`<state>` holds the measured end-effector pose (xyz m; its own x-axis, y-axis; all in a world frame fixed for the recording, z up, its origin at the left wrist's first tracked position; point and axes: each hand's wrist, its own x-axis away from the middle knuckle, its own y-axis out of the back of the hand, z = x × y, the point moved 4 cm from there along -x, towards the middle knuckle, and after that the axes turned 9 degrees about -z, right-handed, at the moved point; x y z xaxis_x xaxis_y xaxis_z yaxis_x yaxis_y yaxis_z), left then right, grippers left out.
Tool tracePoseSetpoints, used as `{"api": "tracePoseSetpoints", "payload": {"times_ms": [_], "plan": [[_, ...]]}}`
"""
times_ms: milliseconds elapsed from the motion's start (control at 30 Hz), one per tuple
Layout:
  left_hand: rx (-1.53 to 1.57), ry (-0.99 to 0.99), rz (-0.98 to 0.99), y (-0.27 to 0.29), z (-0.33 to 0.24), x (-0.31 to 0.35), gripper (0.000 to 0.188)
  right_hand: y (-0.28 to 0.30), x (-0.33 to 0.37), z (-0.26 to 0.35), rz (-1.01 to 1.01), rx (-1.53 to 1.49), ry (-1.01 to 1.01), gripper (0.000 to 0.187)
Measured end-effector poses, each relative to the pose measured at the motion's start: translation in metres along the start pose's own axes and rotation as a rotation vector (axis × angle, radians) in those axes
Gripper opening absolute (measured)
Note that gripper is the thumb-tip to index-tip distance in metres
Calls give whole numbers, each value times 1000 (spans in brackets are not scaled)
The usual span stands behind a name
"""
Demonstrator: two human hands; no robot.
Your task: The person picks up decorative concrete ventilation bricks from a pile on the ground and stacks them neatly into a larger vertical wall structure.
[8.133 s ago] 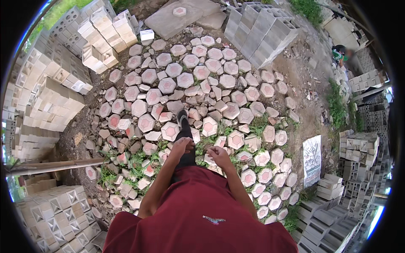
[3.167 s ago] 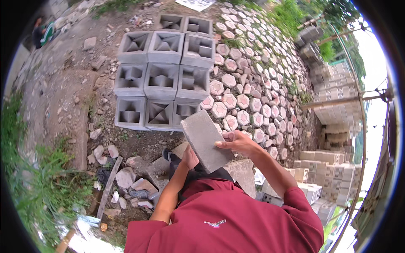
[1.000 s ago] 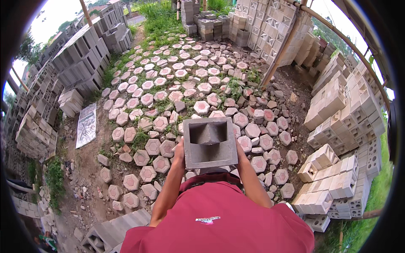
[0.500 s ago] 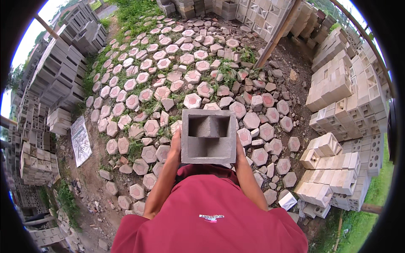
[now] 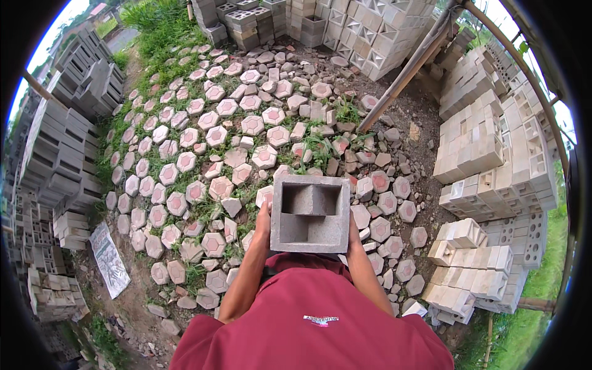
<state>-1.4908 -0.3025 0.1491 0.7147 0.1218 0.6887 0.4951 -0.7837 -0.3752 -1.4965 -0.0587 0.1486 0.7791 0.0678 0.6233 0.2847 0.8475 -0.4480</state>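
Note:
A square grey concrete ventilation block (image 5: 310,245) is held up in front of my chest, its hollow face toward me. Inside its frame are recesses and a raised wedge-shaped divider. My left hand (image 5: 264,217) is closed against the block's left side, with part of its fingers showing near the edge. On the opposite side my right hand (image 5: 354,233) presses the block's right wall; most of its fingers are hidden behind the block. Below and beyond it lie hexagonal paving stones (image 5: 252,124) with reddish centres.
Tall block stacks (image 5: 472,139) line the right side, with a lower pile (image 5: 472,274) nearer me. More grey stacks (image 5: 61,145) stand at left. A slanting wooden pole (image 5: 404,77) rises at the far right. A printed sheet (image 5: 110,259) lies on the dirt, and loose rubble surrounds the pavers.
The view has shifted, so the ground and stacks appear lower and farther left. The block stays between both hands, now slightly lower and farther right in the picture.

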Motion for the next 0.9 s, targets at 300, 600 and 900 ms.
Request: {"api": "tracePoseSetpoints", "payload": {"times_ms": [300, 600, 900], "plan": [[27, -167, -48, -16, -117, -82, 53, -104, -91, 52, 47, -3, -67, 62], [-4, -338, -210, -25, -225, -192, 40, -214, -222, 114, 88, 88, -64, 67], [37, -504, -199, -57, -370, -351, 40, -344, -400, 204, 169, 218, 4, 60]]}}
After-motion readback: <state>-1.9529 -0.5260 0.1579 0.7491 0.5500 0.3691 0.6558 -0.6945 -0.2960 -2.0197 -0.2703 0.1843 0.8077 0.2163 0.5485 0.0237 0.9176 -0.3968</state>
